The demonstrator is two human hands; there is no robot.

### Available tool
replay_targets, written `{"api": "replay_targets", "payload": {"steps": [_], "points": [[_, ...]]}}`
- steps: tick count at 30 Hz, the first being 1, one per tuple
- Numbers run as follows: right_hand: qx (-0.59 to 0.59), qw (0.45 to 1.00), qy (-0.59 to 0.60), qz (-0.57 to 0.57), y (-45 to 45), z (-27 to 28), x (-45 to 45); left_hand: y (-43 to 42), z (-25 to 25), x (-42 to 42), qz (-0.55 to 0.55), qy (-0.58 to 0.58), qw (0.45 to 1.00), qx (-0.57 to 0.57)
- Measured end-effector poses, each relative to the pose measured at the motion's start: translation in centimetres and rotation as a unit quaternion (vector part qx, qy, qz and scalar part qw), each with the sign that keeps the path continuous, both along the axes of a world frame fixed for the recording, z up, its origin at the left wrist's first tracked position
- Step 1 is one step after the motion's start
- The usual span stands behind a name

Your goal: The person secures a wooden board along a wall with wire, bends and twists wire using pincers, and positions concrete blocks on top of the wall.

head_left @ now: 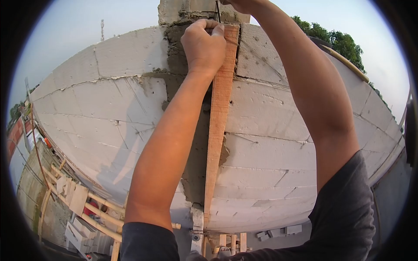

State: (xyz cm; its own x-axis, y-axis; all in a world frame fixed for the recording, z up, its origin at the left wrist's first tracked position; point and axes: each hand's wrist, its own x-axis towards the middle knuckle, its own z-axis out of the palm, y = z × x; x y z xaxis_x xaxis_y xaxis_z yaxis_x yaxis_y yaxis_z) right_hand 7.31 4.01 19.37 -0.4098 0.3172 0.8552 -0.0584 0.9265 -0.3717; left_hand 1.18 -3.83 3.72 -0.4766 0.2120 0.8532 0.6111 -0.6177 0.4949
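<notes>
My left hand (203, 47) is closed in a pinch at the top of a long wooden board (220, 98). Its thumb and forefinger meet by the board's upper left edge, and whatever lies between them is too small to make out. Just above those fingertips stands a thin dark metal rod (218, 12). At the top edge of the view my right hand (239, 3) is largely cut off; its visible fingers curl in close to the rod. The board runs down the wall, upright, beside a strip of grey mortar (176, 50). A thin line crosses the board near its top.
White block walls (265, 113) spread to both sides of the board. Down at the left are bamboo poles (102, 202) and stacked pale slabs (89, 237). Several loose blocks (283, 231) lie far below. A foot (224, 252) rests near wooden planks at the bottom.
</notes>
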Motion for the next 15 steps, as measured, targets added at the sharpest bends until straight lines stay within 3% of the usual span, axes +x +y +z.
{"api": "replay_targets", "payload": {"steps": [6, 8, 15], "points": [[-0.005, 0.992, -0.012, -0.128, 0.6, -1.7, 1.3, -0.3, -1.0, 0.6, 0.040, 0.037, 0.998, -0.006], [-0.030, 0.999, 0.014, -0.014, 2.8, -1.7, 1.2, -0.9, -1.5, 1.2, 0.031, 0.004, 0.999, 0.019], [-0.065, 0.997, 0.015, 0.032, 3.3, -2.6, 2.6, -1.1, -4.0, 1.2, 0.005, 0.031, 0.999, 0.041]]}}
